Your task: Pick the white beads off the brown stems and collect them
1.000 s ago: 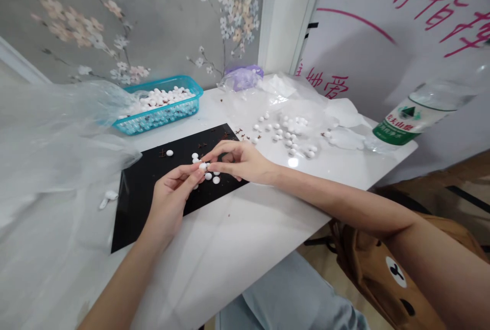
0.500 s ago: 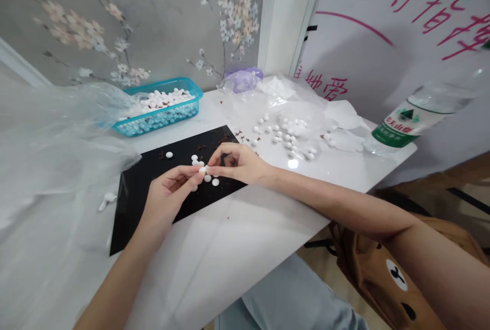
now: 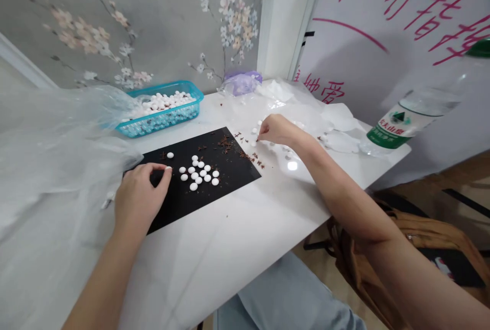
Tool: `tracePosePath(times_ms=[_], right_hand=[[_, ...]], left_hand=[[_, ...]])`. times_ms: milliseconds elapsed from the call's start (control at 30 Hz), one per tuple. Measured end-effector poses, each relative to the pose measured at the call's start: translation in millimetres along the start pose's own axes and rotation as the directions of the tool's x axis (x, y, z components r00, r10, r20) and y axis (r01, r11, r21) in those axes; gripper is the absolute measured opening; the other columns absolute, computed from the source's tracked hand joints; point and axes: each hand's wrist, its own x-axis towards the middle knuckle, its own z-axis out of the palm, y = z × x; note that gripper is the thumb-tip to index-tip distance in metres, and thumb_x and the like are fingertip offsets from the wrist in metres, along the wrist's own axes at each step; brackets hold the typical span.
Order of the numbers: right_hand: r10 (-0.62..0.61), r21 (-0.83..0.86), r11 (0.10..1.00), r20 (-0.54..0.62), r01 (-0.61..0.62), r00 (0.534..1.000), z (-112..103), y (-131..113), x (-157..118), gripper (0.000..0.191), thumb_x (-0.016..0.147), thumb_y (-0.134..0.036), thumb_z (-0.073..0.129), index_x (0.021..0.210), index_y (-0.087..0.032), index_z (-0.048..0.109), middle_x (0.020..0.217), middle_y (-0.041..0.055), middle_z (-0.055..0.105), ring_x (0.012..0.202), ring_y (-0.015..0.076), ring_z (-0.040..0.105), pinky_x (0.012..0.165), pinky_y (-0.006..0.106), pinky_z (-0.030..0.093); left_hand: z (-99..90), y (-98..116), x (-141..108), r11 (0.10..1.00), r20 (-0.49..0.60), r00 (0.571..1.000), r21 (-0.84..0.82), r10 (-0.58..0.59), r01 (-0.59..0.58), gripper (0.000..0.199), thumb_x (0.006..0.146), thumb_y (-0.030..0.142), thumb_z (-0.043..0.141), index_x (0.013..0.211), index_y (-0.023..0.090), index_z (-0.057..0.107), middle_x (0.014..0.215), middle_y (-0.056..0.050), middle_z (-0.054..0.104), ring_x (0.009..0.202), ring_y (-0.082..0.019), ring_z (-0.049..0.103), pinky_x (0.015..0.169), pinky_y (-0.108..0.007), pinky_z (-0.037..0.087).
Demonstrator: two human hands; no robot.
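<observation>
Desk layout: mat (image 3: 172,207) in front, basket (image 3: 161,126) behind it

On the desk (image 3: 214,258), round pieces (image 3: 197,175) lie on the mat; a plastic sheet (image 3: 306,113) with more pieces lies right of it, a water bottle (image 3: 394,125) farther right. The left hand (image 3: 140,192) is at the mat's left edge, the right hand (image 3: 277,131) over the sheet.

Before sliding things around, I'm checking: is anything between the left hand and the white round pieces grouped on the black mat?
Nothing visible does: only the bare black mat separates the left hand from the white round pieces.
</observation>
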Motion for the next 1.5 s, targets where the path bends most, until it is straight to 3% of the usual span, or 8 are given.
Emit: tracePosePath(times_ms=[367, 533, 767, 933, 1100, 1200, 1333, 1500], right_hand=[[-0.027, -0.016, 0.999, 0.039, 0.028, 0.999, 13, -7, 2, 0.011, 0.067, -0.012, 0.058, 0.074, -0.014, 0.066, 0.080, 0.0076, 0.066, 0.067, 0.0134, 0.055, 0.060, 0.022, 0.038], [-0.090, 0.035, 0.995, -0.059, 0.092, 0.994, 12, -12, -2, 0.012, 0.073, -0.013, 0.051, 0.080, -0.015, 0.060, 0.085, 0.0069, 0.065, 0.070, 0.0134, 0.053, 0.062, 0.022, 0.037], [-0.115, 0.017, 0.993, -0.103, 0.118, 0.988, 10, -27, -13, 0.016, 0.084, -0.019, 0.038, 0.090, -0.016, 0.053, 0.081, 0.0077, 0.062, 0.065, 0.0152, 0.052, 0.056, 0.024, 0.033], [-0.092, -0.156, 0.984, -0.028, 0.087, 0.995, 23, -43, -16, 0.023, 0.092, -0.024, 0.031, 0.103, -0.014, 0.048, 0.082, 0.0123, 0.065, 0.067, 0.0192, 0.057, 0.055, 0.026, 0.033], [-0.142, -0.303, 0.942, 0.020, 0.141, 0.990, 46, -54, -9, 0.027, 0.094, -0.022, 0.027, 0.114, -0.014, 0.043, 0.084, 0.0154, 0.066, 0.071, 0.0233, 0.061, 0.058, 0.029, 0.035], [-0.093, -0.292, 0.952, 0.012, 0.093, 0.996, 43, -47, -4, 0.026, 0.093, -0.022, 0.030, 0.116, -0.014, 0.042, 0.086, 0.0166, 0.066, 0.073, 0.0237, 0.062, 0.060, 0.029, 0.038], [0.053, -0.303, 0.950, -0.075, -0.074, 0.996, 27, -29, -1, 0.025, 0.091, -0.017, 0.035, 0.114, -0.014, 0.043, 0.091, 0.0163, 0.065, 0.077, 0.0228, 0.061, 0.063, 0.028, 0.038], [0.133, -0.261, 0.948, -0.196, -0.182, 0.972, 20, -18, 0, 0.024, 0.090, -0.018, 0.033, 0.107, -0.012, 0.050, 0.095, 0.0149, 0.065, 0.079, 0.0227, 0.059, 0.061, 0.028, 0.034]], left_hand=[[3.7, 10, -6, 0.992, -0.035, 0.991, -0.002, 0.127, -0.127, 0.026, 0.082, 0.041, 0.042, 0.085, 0.022, 0.059, 0.095, -0.010, 0.065, 0.091, -0.030, 0.056, 0.078, -0.039, 0.040], [5.3, 10, -7, 0.987, -0.041, 0.986, -0.001, 0.161, -0.161, 0.024, 0.082, 0.040, 0.043, 0.085, 0.023, 0.059, 0.095, -0.009, 0.066, 0.091, -0.029, 0.056, 0.080, -0.038, 0.039], [8.6, 11, -8, 0.988, -0.008, 0.988, -0.014, 0.155, -0.155, 0.025, 0.082, 0.040, 0.043, 0.088, 0.021, 0.059, 0.095, -0.011, 0.066, 0.092, -0.031, 0.056, 0.079, -0.039, 0.039], [9.6, 12, -7, 0.990, -0.003, 0.990, -0.018, 0.142, -0.142, 0.025, 0.082, 0.040, 0.044, 0.089, 0.022, 0.059, 0.095, -0.010, 0.066, 0.091, -0.030, 0.057, 0.078, -0.038, 0.039], [10.4, 10, -7, 0.988, -0.012, 0.988, -0.003, 0.154, -0.154, 0.024, 0.082, 0.041, 0.044, 0.087, 0.023, 0.059, 0.093, -0.009, 0.066, 0.090, -0.029, 0.057, 0.078, -0.038, 0.039], [9.1, 10, -8, 0.990, -0.012, 0.990, 0.002, 0.144, -0.144, 0.025, 0.082, 0.040, 0.044, 0.088, 0.022, 0.060, 0.092, -0.009, 0.066, 0.090, -0.029, 0.057, 0.078, -0.037, 0.039], [7.8, 11, -8, 0.992, -0.005, 0.992, -0.011, 0.123, -0.123, 0.027, 0.081, 0.039, 0.044, 0.089, 0.020, 0.061, 0.094, -0.009, 0.066, 0.092, -0.029, 0.057, 0.081, -0.038, 0.040], [12.9, 4, -4, 0.982, 0.024, 1.000, -0.190, 0.002, 0.002, 0.031, 0.080, 0.043, 0.047, 0.093, 0.020, 0.063, 0.096, -0.006, 0.067, 0.092, -0.024, 0.059, 0.080, -0.035, 0.044]])
